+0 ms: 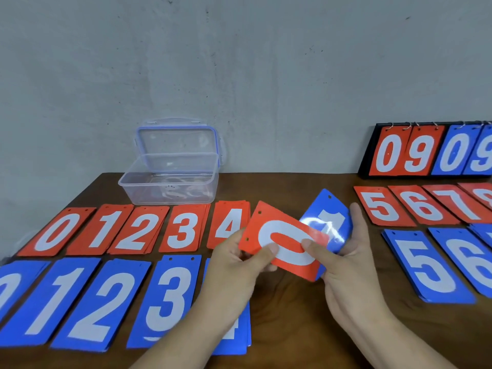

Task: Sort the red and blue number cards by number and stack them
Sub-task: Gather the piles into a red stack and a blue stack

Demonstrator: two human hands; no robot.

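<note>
Over table [288, 310]: left hand [237, 265], right hand [346, 265] pinch red card [286, 242].

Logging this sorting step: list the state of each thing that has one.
plastic box: lid open.
red 0 card: lifted, sideways, pinched by left hand and right hand.
blue 1 card: behind it, held by right hand.
scoreboard: upright, showing 09 09.

Your two forearms come up from the lower edge and angle toward each other. Your left grip [239, 265] pinches the red card [286, 239], thumb on top. Your right grip [346, 265] cups the blue card [331, 222], fingers behind it, thumb pressing the red card.
</note>
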